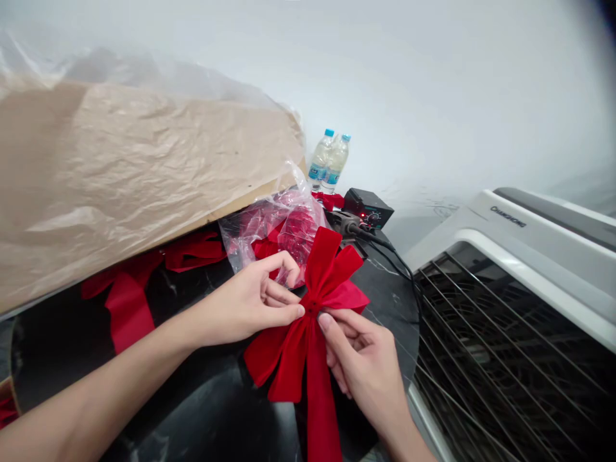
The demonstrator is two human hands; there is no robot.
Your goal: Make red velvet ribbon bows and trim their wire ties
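Note:
A red velvet bow (321, 398), with several loops fanned out and a long tail hanging down, is held up over the dark table. My left hand (255, 298) pinches it near the centre knot, thumb and fingers closed at its left side. From the right, my right hand (360, 353) grips the bow close to the same knot with thumb and forefinger. Just behind the bow lies a clear plastic bag (289, 224) with red material inside. More red ribbon (129, 311) lies on the table beyond my left forearm.
A large plastic-wrapped cardboard box (158, 147) fills the left back. Two water bottles (332, 160) stand by the wall. A black control box (368, 208) with a lit red light and cables sits on the black marbled table (206, 410). A white CHANGHONG appliance (481, 221) with a grille stands right.

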